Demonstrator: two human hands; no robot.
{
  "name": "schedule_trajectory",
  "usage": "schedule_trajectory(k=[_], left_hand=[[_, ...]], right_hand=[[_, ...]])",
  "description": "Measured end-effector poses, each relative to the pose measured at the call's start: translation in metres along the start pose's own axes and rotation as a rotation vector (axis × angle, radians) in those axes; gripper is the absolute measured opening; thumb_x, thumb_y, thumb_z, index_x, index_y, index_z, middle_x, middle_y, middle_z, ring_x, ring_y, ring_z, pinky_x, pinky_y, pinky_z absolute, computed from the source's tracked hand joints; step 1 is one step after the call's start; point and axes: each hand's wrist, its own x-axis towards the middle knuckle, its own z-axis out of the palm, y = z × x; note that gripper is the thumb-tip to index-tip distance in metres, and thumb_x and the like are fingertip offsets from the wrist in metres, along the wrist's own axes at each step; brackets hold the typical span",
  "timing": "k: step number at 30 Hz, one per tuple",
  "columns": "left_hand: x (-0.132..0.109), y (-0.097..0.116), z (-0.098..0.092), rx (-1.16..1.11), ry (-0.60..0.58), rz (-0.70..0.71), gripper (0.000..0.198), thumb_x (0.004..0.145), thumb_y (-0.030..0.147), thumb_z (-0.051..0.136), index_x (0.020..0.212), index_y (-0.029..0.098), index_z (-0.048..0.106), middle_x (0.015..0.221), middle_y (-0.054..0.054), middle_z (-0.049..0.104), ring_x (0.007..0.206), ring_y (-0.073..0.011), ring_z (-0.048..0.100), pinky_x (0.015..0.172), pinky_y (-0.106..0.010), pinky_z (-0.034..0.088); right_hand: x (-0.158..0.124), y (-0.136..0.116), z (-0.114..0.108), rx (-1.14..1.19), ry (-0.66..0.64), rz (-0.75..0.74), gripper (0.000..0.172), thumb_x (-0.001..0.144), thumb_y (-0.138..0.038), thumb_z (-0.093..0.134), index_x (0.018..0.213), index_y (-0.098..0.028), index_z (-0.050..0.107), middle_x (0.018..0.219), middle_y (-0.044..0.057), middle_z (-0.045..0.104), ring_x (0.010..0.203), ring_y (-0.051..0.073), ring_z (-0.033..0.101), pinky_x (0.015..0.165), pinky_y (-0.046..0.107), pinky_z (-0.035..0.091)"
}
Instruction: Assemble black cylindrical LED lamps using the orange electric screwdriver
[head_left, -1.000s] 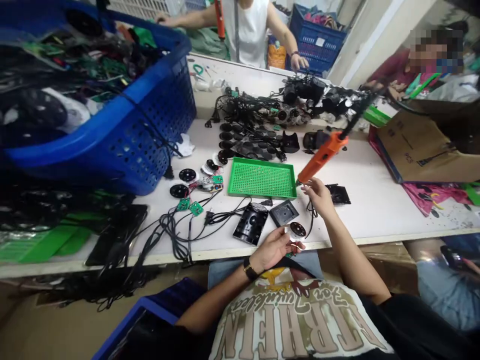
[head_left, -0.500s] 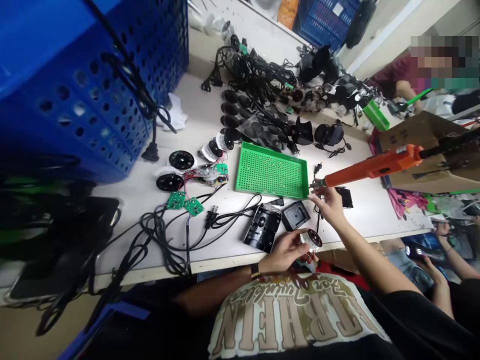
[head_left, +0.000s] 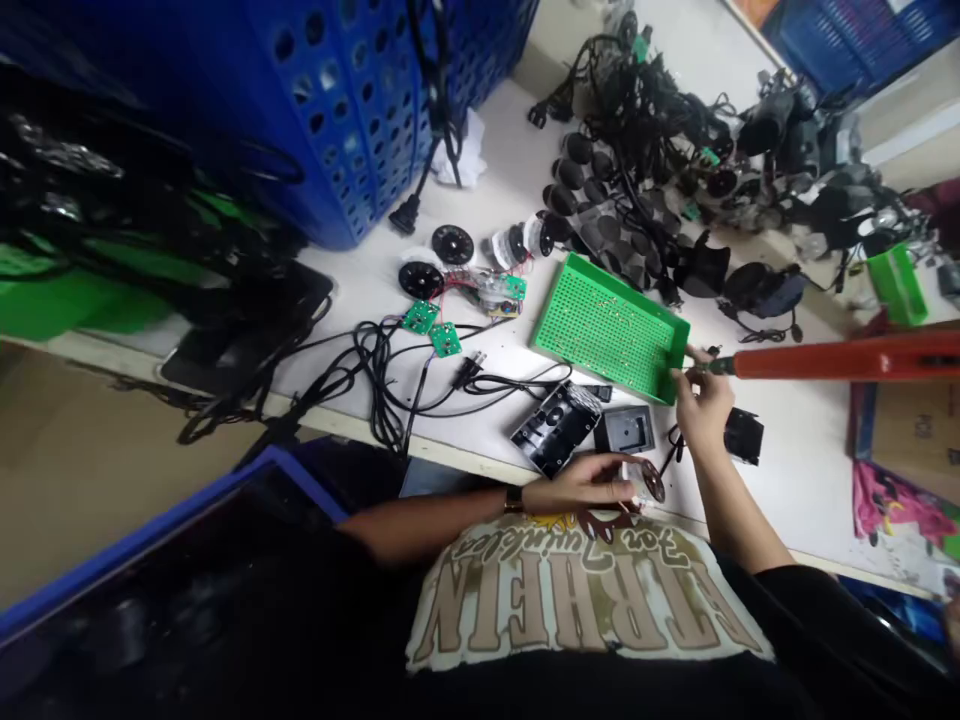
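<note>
**Left hand [head_left: 579,484] clamped on a black disc [head_left: 652,481], right hand [head_left: 703,410] pinched at an orange electric screwdriver [head_left: 847,360]**

The left hand's fingers curl around the small black disc, with a clear plastic piece against it, at the surface's near edge, in front of the green perforated tray [head_left: 611,330] and toward its right end. A wristwatch [head_left: 514,499] sits on that arm. The right hand's fingertips [head_left: 694,362] come together at the screwdriver's metal tip, just past the tray's right corner. Whether they grip the tip or some tiny part there, I cannot tell. The screwdriver's orange body runs away to the right, level over the white surface [head_left: 799,500].

Directly in front of the tray lie a black plastic housing [head_left: 556,428] and a square black housing [head_left: 626,432], the two side by side. A black square piece [head_left: 742,435] sits to the tray's right. To its left are two green circuit boards [head_left: 431,327], two black discs [head_left: 436,262] and a tangle of black cord [head_left: 375,365]. Behind the tray spreads a heap of black cords and parts [head_left: 660,130], and a blue perforated crate [head_left: 337,100] stands beyond its left end.
</note>
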Motion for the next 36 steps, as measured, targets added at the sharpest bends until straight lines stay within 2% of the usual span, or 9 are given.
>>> schedule_trajectory(k=[4,8,12,15,20,24,27,32,36], left_hand=[[0.0,0.002,0.008,-0.124,0.03,0.087,0.056,0.085,0.052,0.085,0.126,0.017,0.072,0.095,-0.011,0.078,0.086,-0.0226,0.076,0.079,-0.033,0.056],[0.002,0.002,0.015,-0.199,0.12,0.143,0.062,0.076,0.059,0.088,0.114,0.012,0.076,0.11,-0.015,0.079,0.083,-0.0199,0.074,0.076,-0.029,0.055],[0.001,0.005,0.028,-0.193,0.187,0.135,0.062,0.08,0.061,0.085,0.115,0.01,0.077,0.118,-0.017,0.079,0.087,-0.0181,0.074,0.076,-0.026,0.057],[0.002,0.006,0.039,-0.176,0.284,0.099,0.059,0.085,0.061,0.08,0.114,0.009,0.076,0.119,-0.018,0.079,0.088,-0.0181,0.075,0.076,-0.025,0.058],[0.005,0.016,0.04,-0.104,0.46,0.117,0.056,0.093,0.056,0.073,0.122,0.008,0.073,0.118,-0.019,0.08,0.085,-0.0197,0.077,0.076,-0.028,0.06],[-0.004,0.026,0.035,-0.064,0.538,0.108,0.058,0.091,0.055,0.077,0.125,0.008,0.073,0.116,-0.018,0.081,0.084,-0.0201,0.077,0.078,-0.029,0.06],[-0.01,0.029,0.036,-0.054,0.539,0.107,0.063,0.086,0.057,0.08,0.125,0.008,0.074,0.115,-0.019,0.081,0.083,-0.0205,0.077,0.078,-0.029,0.06],[-0.004,0.029,0.044,-0.112,0.432,0.118,0.064,0.079,0.059,0.085,0.119,0.01,0.078,0.112,-0.017,0.082,0.083,-0.0194,0.078,0.077,-0.026,0.062],[0.0,0.034,0.052,-0.142,0.35,0.088,0.06,0.076,0.056,0.088,0.116,0.012,0.08,0.112,-0.015,0.082,0.086,-0.0177,0.079,0.077,-0.022,0.062]], right_hand=[[-0.021,0.001,-0.005,0.172,0.161,-0.01,0.048,0.094,-0.045,0.061,0.137,-0.023,0.059,0.133,0.014,0.061,0.099,0.024,0.068,0.091,0.044,0.059],[-0.076,-0.007,-0.019,0.231,0.249,0.0,0.048,0.099,-0.043,0.057,0.144,-0.028,0.048,0.141,0.014,0.055,0.109,0.025,0.067,0.097,0.047,0.058],[-0.134,-0.01,-0.03,0.256,0.236,-0.021,0.04,0.101,-0.037,0.059,0.139,-0.027,0.054,0.132,0.014,0.061,0.106,0.026,0.068,0.097,0.049,0.059],[-0.156,-0.007,-0.032,0.251,0.148,-0.127,0.032,0.103,-0.03,0.055,0.134,-0.026,0.06,0.119,0.013,0.071,0.109,0.028,0.07,0.096,0.05,0.06],[-0.143,-0.01,-0.022,0.196,-0.1,-0.372,0.047,0.104,-0.02,0.051,0.151,-0.023,0.052,0.149,0.014,0.064,0.13,0.031,0.06,0.108,0.054,0.055],[-0.132,-0.023,-0.008,0.134,-0.19,-0.443,0.04,0.103,-0.019,0.051,0.14,-0.017,0.064,0.156,0.018,0.057,0.131,0.034,0.056,0.107,0.056,0.056],[-0.135,-0.028,0.0,0.173,-0.167,-0.455,0.037,0.101,-0.015,0.051,0.134,-0.015,0.067,0.153,0.02,0.058,0.128,0.033,0.058,0.105,0.055,0.058],[-0.14,-0.025,0.002,0.262,-0.104,-0.429,0.046,0.1,-0.013,0.054,0.144,-0.021,0.061,0.151,0.018,0.06,0.128,0.033,0.059,0.103,0.057,0.058],[-0.142,-0.03,-0.008,0.403,0.073,-0.344,0.05,0.098,-0.013,0.06,0.146,-0.028,0.06,0.137,0.014,0.068,0.124,0.03,0.064,0.102,0.054,0.056]])
